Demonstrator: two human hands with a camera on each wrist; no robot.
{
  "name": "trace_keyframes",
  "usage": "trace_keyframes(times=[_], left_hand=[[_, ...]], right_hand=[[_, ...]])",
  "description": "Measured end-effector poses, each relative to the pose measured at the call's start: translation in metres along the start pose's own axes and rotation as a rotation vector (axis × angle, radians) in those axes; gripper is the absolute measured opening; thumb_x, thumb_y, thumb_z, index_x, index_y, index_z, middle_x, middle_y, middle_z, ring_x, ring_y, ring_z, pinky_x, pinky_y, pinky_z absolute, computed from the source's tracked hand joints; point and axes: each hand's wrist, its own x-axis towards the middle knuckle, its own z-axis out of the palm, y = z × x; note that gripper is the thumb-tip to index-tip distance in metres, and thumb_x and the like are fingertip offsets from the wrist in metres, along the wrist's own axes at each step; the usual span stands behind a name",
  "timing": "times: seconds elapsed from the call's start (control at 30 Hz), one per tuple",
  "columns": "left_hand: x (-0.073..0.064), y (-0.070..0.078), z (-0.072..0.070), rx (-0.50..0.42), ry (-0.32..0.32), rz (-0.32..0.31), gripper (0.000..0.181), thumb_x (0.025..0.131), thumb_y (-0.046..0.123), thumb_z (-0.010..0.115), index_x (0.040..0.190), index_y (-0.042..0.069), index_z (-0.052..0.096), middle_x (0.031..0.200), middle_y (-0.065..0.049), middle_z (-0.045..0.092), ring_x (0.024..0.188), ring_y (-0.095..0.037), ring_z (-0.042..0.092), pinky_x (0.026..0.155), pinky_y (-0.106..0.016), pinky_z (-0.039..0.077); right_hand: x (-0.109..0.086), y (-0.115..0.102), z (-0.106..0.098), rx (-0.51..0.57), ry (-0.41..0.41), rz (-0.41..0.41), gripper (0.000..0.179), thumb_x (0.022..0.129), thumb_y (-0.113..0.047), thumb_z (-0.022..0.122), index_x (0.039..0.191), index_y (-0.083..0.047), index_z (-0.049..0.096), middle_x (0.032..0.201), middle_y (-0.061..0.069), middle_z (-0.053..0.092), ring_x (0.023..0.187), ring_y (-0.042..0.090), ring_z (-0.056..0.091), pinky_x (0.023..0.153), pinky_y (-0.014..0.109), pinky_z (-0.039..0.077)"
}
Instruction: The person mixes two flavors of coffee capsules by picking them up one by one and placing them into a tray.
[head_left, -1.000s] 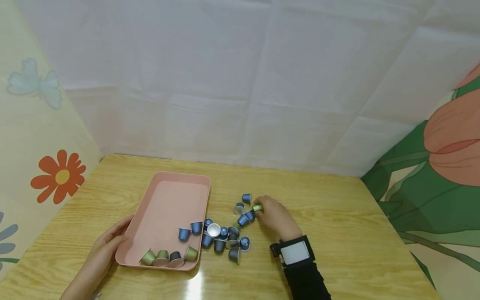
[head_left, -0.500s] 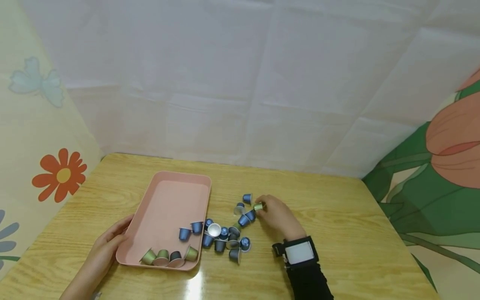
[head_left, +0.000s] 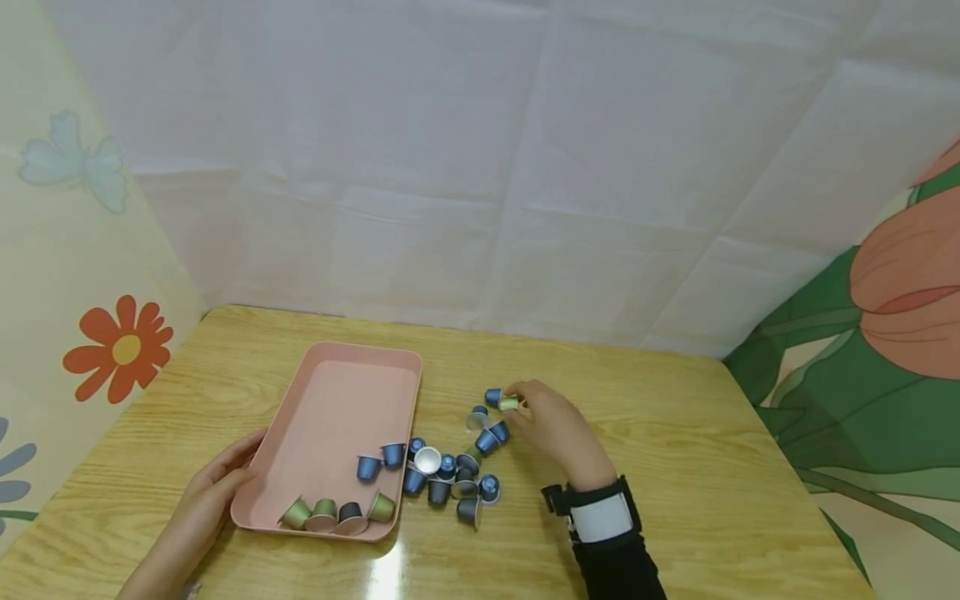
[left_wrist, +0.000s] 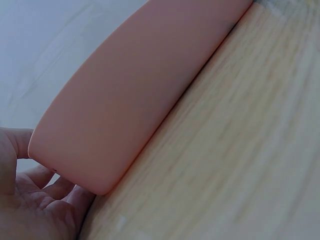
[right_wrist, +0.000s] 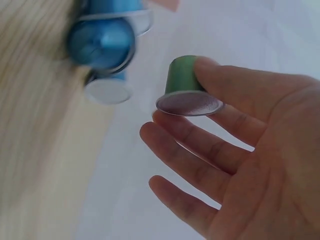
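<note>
A green capsule [head_left: 508, 404] was held pinched in the fingers of the right hand [head_left: 555, 429], just beside a blue capsule [head_left: 492, 397] at the far end of the loose pile [head_left: 439, 492]. The pink tray [head_left: 348, 408] was gripped at its left edge, toward the near corner, by the fingers of the left hand [head_left: 210, 483]. Four capsules were lined along its near edge; its far part was left as free room. The pile was crowded against its right edge. To the right, a broad stretch of wooden surface [head_left: 675, 467] was left around the right hand.
</note>
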Motion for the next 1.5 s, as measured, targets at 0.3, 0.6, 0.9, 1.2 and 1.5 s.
trace_keyframes(times=[0.3,0.6,0.9,1.2,1.5], left_hand=[[0.000,-0.001,-0.001,-0.010,0.006,-0.019,0.045,0.096,0.005,0.045,0.142,0.006,0.042,0.120,0.033,0.056,0.109,0.016,0.049,0.082,-0.003,0.046],[0.001,-0.001,0.000,-0.023,0.000,-0.016,0.045,0.096,0.003,0.045,0.141,0.008,0.043,0.119,0.032,0.057,0.108,0.014,0.050,0.082,-0.004,0.047],[0.001,-0.004,0.000,-0.050,-0.006,-0.006,0.044,0.096,0.001,0.043,0.139,0.011,0.046,0.120,0.032,0.057,0.109,0.014,0.050,0.082,-0.003,0.046],[0.000,-0.002,-0.002,-0.043,0.000,-0.003,0.044,0.096,0.001,0.043,0.138,0.012,0.047,0.120,0.031,0.058,0.108,0.014,0.050,0.082,-0.004,0.047],[0.000,-0.002,0.000,-0.060,-0.004,0.003,0.043,0.096,0.000,0.043,0.137,0.013,0.048,0.120,0.031,0.058,0.108,0.013,0.051,0.082,-0.004,0.047]], right_hand=[[-0.011,-0.035,-0.005,-0.107,0.036,-0.182,0.035,0.085,-0.024,0.066,0.116,-0.009,0.064,0.114,0.008,0.069,0.101,0.022,0.063,0.086,0.041,0.055],[-0.026,-0.061,-0.006,-0.206,0.070,-0.383,0.032,0.082,-0.022,0.069,0.111,-0.008,0.066,0.100,0.005,0.071,0.086,0.017,0.063,0.076,0.036,0.057],[-0.038,-0.083,0.005,-0.268,0.131,-0.561,0.031,0.080,-0.021,0.072,0.109,-0.012,0.067,0.101,0.002,0.071,0.090,0.015,0.063,0.080,0.034,0.056],[-0.052,-0.111,0.028,-0.289,0.176,-0.758,0.028,0.078,-0.023,0.073,0.104,-0.016,0.067,0.098,-0.004,0.069,0.091,0.009,0.061,0.082,0.027,0.055],[-0.054,-0.120,0.049,-0.339,0.192,-0.827,0.020,0.081,-0.017,0.068,0.101,-0.019,0.069,0.095,-0.008,0.069,0.086,0.006,0.061,0.077,0.022,0.054]])
